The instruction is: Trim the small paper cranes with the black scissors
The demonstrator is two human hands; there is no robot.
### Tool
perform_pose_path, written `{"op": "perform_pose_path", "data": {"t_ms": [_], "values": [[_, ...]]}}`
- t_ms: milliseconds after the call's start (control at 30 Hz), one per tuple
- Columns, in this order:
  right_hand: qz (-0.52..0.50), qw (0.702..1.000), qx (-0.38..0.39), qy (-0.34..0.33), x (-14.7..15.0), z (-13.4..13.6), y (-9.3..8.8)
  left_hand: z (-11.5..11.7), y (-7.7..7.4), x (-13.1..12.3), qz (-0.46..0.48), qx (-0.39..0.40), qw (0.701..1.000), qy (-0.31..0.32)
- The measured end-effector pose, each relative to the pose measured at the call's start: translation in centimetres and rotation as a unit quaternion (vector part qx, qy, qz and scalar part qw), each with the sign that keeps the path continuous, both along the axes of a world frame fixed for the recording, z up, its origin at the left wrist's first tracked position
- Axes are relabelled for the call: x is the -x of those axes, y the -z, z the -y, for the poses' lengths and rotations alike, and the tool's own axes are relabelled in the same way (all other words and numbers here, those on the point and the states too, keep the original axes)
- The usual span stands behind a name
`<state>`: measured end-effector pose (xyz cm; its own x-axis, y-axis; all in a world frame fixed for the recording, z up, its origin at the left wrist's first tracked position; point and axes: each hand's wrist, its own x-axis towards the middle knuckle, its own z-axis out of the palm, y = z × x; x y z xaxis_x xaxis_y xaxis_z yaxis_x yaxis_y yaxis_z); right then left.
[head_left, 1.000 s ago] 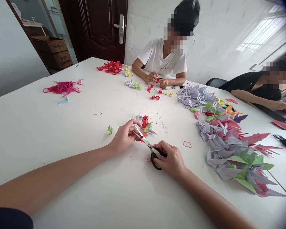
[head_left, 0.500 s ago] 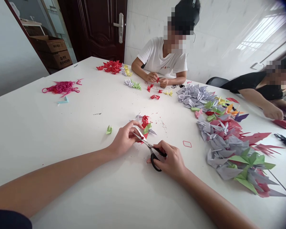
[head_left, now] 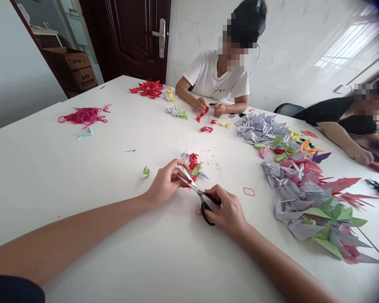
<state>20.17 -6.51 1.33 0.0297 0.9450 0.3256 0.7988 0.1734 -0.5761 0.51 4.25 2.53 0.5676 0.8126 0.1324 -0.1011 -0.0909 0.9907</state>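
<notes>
My right hand is closed on a pair of scissors with black handles, its fingers in the loops. The slightly parted blades point away to the left, toward my left hand. Between my left fingertips, pinched, is a small folded red paper piece, partly hidden by the blades. Just beyond the blades lie a red folded paper and a green folded paper, with grey ones beside them. A lone green folded piece rests left of my left hand.
On the right lies a long heap of grey, red and green paper cranes. Pink cord is bundled at the left. Across the table, a person in a white shirt handles red paper; another in black works at the right.
My hands and the scissors have barely moved; the blades look slightly closer together. Across the table, the person's hands have shifted with the red paper. The view has tilted slightly.
</notes>
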Motion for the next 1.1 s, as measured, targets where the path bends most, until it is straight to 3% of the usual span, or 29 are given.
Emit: {"op": "perform_pose_path", "data": {"t_ms": [433, 833, 1100], "values": [[-0.130, 0.991, 0.030, 0.020, -1.2, 0.1, 0.1, -1.1, 0.1, 0.5, 0.036, -0.008, 0.993, -0.108], [-0.053, 0.998, -0.012, 0.019, -1.4, 0.1, 0.4, -1.1, 0.0, 0.7, 0.027, -0.006, 0.992, -0.120], [-0.058, 0.998, -0.006, 0.020, -1.5, 0.1, 0.5, -1.1, 0.0, 0.7, 0.024, -0.007, 0.993, -0.118]]}}
